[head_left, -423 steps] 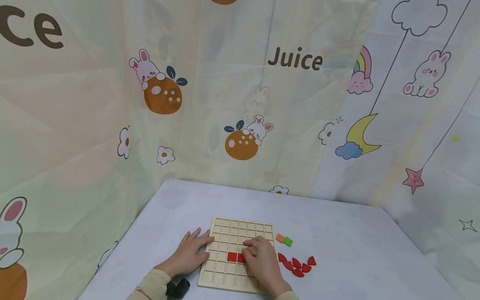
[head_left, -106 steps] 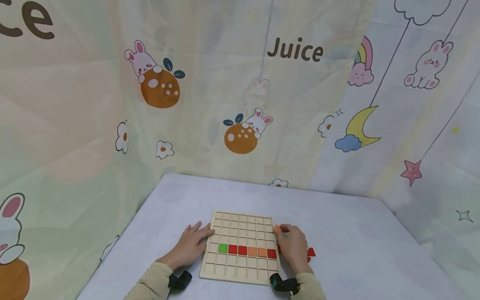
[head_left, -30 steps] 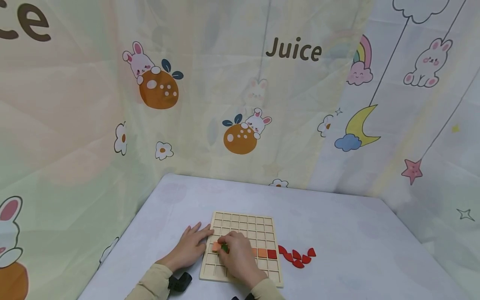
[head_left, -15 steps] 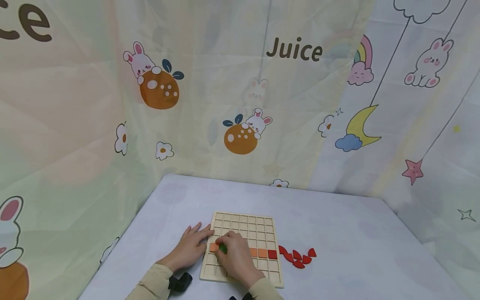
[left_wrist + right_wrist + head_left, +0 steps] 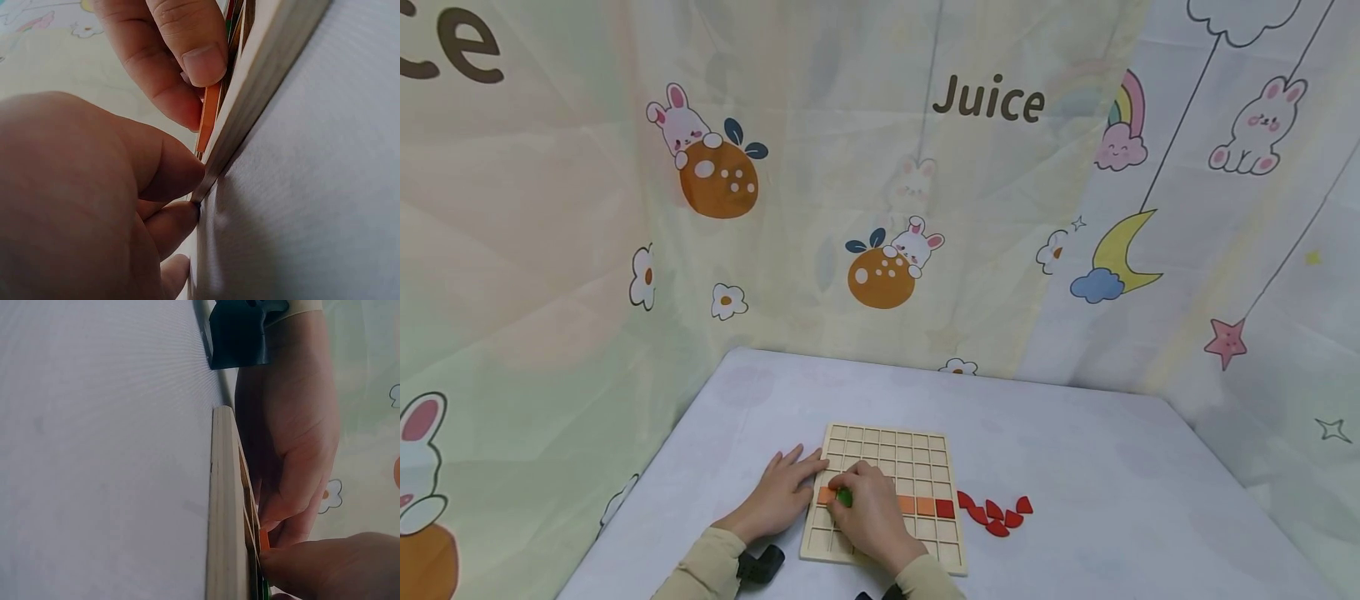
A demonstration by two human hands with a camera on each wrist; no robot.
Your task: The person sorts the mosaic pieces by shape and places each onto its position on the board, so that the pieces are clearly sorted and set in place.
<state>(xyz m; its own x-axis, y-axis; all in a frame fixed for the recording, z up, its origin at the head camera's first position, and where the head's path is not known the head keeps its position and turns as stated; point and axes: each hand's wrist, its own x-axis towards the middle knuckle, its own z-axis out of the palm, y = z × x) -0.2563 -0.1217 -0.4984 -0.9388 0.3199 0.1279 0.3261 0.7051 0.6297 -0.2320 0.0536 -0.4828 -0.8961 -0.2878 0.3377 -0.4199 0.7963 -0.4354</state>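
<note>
R fingers (image 5: 147,62) pinching orng tile (image 5: 210,114) — L fingers (image 5: 807,469) spread, touching brd (image 5: 917,457).

A small booth screened with cloth (image 5: 805,350); what kind of building it stands in cannot be told. With twelve straight ahead, the cloth hangs creased from ten round to two, thin enough that a second layer shows faintly through at twelve. Its prints would suit a nursery: bunnies (image 5: 679,125) and fruit (image 5: 718,185) at eleven and twelve, "Juice" lettering (image 5: 988,98) at twelve, a moon (image 5: 1123,258) at one, a star (image 5: 1227,343) at two. A white table (image 5: 1075,450) fills the floor of the view, and a wrist camera (image 5: 762,567) points to a recording corner.
</note>
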